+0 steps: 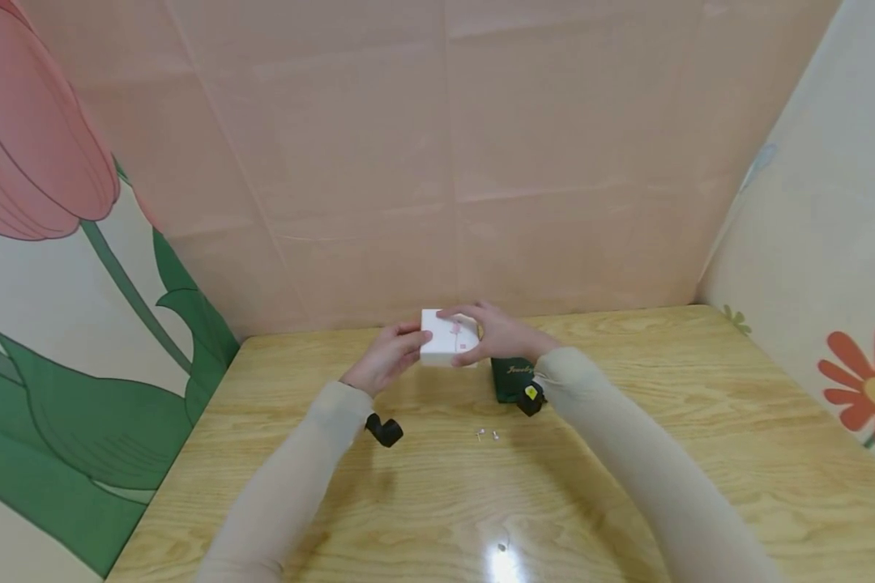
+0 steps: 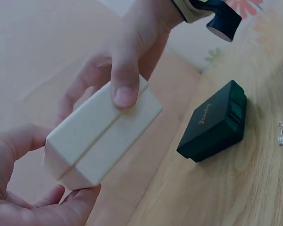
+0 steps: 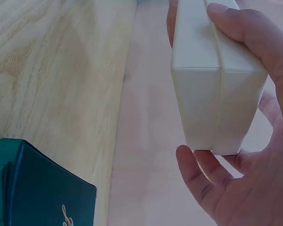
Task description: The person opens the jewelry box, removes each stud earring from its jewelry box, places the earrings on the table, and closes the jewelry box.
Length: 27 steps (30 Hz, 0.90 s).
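A white box [image 1: 441,346] with a small pink print on its top is held above the table's far part, between both hands. My left hand [image 1: 388,358] grips its left side, thumb on the near corner. My right hand [image 1: 509,334] spans the right side, with the thumb in front and fingers over the far edge. In the left wrist view, a seam runs round the side of the white box [image 2: 101,134], its two halves fitted together. The right thumb [image 2: 125,92] lies across that seam.
A dark green jewelry box [image 2: 214,122] with gold lettering sits closed on the wooden table, partly behind the right wrist in the head view. Two small shiny earrings [image 1: 487,435] lie nearer. A tiny item [image 1: 501,547] lies by a bright reflection. A pink backdrop stands behind the table.
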Available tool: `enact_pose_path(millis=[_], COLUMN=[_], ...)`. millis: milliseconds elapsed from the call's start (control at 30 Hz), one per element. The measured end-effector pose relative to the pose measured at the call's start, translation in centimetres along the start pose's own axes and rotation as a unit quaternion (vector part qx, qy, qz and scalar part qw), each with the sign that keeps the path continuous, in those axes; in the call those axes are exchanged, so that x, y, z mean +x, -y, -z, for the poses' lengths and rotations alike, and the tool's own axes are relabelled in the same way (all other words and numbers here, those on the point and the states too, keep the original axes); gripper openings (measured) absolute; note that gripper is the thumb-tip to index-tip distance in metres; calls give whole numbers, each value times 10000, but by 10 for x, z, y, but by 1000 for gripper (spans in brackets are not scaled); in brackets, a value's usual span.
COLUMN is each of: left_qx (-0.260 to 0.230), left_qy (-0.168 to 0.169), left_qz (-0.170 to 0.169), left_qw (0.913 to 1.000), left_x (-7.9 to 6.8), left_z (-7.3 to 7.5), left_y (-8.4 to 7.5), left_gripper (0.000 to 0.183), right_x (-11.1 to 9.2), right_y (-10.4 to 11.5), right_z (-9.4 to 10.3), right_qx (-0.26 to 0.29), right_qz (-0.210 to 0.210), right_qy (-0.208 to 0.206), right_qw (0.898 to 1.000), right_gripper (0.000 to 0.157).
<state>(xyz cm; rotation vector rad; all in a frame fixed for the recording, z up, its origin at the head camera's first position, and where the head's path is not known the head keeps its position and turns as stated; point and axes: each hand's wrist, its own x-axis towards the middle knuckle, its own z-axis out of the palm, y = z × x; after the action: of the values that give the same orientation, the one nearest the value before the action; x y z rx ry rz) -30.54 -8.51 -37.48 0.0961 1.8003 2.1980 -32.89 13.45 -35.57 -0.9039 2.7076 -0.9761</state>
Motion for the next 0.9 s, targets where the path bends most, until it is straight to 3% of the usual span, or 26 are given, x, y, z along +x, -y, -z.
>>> enact_pose_path(millis=[267,667,900], left_qx=[-47,543,1015], left_qy=[27,-197,-325], left_qz=[194,738,1013], left_qw=[9998,9956,9891], left_x=[7,8,8], left_z=[8,17,21], left_y=[13,25,32], left_gripper=[42,44,39], right_x=[10,16,17], right_y=[-8,-15,-17], right_z=[-13,-33,-44], right_qx=[24,-385,-223], right_qz=[-22,-296,-710], right_qy=[174,482,740], right_qw=[9998,9977,9945], right_gripper=[85,89,87])
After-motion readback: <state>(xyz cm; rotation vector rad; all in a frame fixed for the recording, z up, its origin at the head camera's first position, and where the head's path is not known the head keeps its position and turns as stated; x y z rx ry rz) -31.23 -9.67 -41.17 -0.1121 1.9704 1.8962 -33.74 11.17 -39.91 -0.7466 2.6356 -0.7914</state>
